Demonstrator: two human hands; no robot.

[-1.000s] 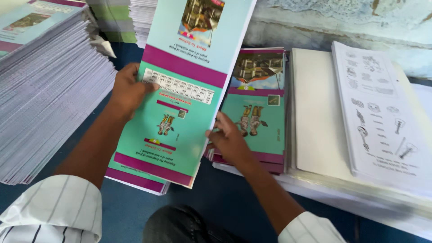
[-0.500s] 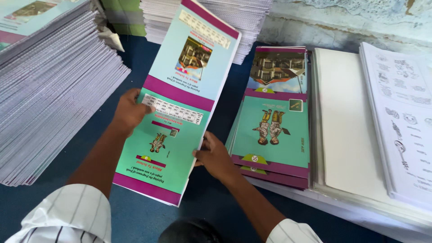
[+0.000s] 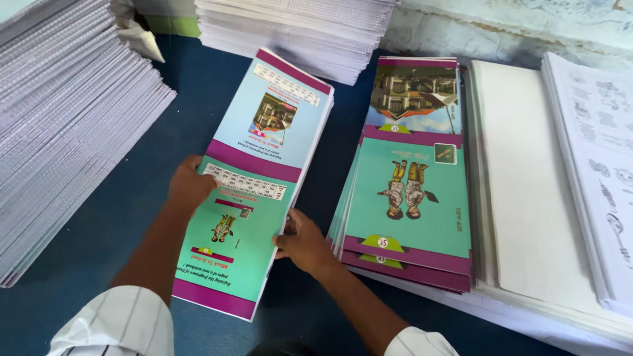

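Gripping a teal printed cover sheet (image 3: 254,191) by both edges, left hand (image 3: 190,188) and right hand (image 3: 302,240) could seemingly crease it against the blue table (image 3: 119,217).

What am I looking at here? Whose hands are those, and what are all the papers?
The picture comes from a camera worn on a person's head, looking down, so you see that person's own two arms. The left hand and the right hand each have a grip on one side of a long colourful printed cover with teal, blue and purple parts, which lies on a dark blue surface. To the right is a pile of similar covers, then a stack of blank white sheets and printed pages with line drawings. Tall stacks of pale paper stand on the left and at the back.
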